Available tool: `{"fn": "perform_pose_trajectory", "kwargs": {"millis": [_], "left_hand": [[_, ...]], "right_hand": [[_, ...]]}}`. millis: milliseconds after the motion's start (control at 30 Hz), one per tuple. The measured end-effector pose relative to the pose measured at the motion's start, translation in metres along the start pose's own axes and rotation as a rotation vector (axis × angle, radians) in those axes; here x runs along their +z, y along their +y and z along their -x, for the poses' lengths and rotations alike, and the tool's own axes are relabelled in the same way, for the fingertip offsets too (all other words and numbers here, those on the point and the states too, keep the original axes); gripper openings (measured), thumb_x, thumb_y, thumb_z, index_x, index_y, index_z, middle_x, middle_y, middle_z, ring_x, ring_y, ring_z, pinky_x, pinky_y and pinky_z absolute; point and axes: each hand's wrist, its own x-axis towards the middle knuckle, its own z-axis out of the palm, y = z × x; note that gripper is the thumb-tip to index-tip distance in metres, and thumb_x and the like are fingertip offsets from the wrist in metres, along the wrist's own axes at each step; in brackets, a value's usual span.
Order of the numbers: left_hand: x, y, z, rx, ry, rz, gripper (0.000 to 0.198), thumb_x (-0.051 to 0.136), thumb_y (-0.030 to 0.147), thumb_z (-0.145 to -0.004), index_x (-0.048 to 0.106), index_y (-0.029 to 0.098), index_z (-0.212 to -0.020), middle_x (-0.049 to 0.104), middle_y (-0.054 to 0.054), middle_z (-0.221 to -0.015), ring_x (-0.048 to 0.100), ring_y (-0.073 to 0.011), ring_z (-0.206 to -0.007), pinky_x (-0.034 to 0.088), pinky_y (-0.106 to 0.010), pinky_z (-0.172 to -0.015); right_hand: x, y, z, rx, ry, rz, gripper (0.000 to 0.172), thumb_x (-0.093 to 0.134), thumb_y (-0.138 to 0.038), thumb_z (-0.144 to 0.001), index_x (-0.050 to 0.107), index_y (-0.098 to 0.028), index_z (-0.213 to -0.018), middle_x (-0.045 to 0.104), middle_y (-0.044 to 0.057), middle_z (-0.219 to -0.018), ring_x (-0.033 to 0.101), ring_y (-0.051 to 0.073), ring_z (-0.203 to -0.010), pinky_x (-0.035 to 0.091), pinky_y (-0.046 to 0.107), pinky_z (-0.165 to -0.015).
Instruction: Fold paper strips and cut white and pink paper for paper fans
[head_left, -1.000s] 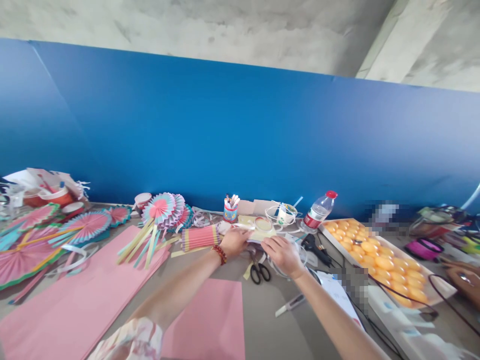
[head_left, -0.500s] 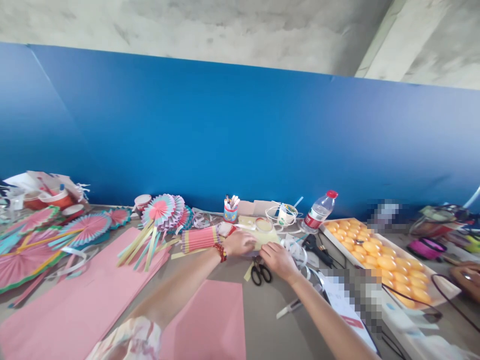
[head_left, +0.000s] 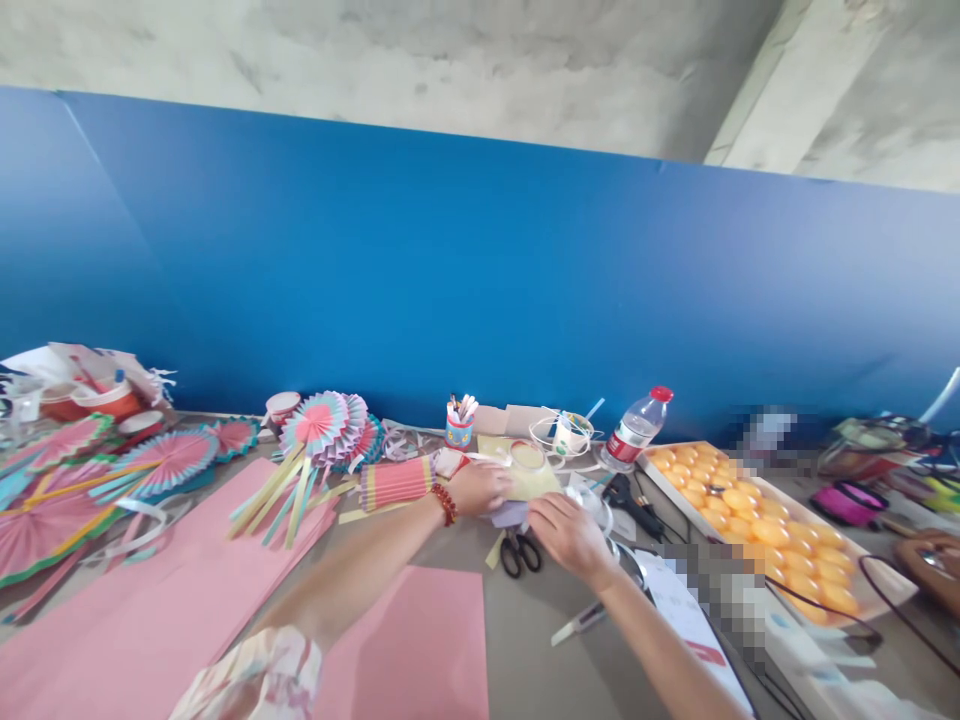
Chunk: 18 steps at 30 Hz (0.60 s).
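My left hand (head_left: 482,487), with a red bead bracelet at the wrist, lies over the left side of a pale yellow paper sheet (head_left: 534,482), its fingers loosely stretched. My right hand (head_left: 568,532) is just to the right, fingertips closed at the edge of a small purple paper piece (head_left: 511,515). That piece shows between the two hands. My right fingers partly hide its edge. Black-handled scissors (head_left: 520,553) lie just below. Left of my left wrist is a pleated pink paper piece (head_left: 397,481) with yellow and purple edges. White ribbon (head_left: 592,503) curls beside my right hand.
Pink sheets (head_left: 150,600) and folded paper fans (head_left: 315,420) cover the left side. A pen cup (head_left: 460,428), a water bottle (head_left: 636,432) and a glue gun (head_left: 630,502) stand or lie beyond. At right is a box of orange balls (head_left: 757,520); a utility knife (head_left: 577,622) lies nearer.
My right hand has shifted slightly right and toward me, and more of the purple paper shows between the hands. My left hand stays almost in place. The view has tilted a little.
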Motion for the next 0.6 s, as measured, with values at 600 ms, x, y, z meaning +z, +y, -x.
{"fn": "perform_pose_trajectory", "kwargs": {"millis": [600], "left_hand": [[-0.055, 0.018, 0.08, -0.419, 0.253, 0.529, 0.027, 0.049, 0.027, -0.096, 0.066, 0.018, -0.114, 0.069, -0.008, -0.116, 0.064, -0.0207, -0.104, 0.052, -0.031, -0.089]], "right_hand": [[-0.041, 0.107, -0.005, 1.197, 0.876, -0.475, 0.041, 0.072, -0.055, -0.062, 0.054, -0.02, -0.074, 0.056, -0.003, -0.067, 0.053, 0.014, -0.06, 0.045, 0.029, -0.061]]}}
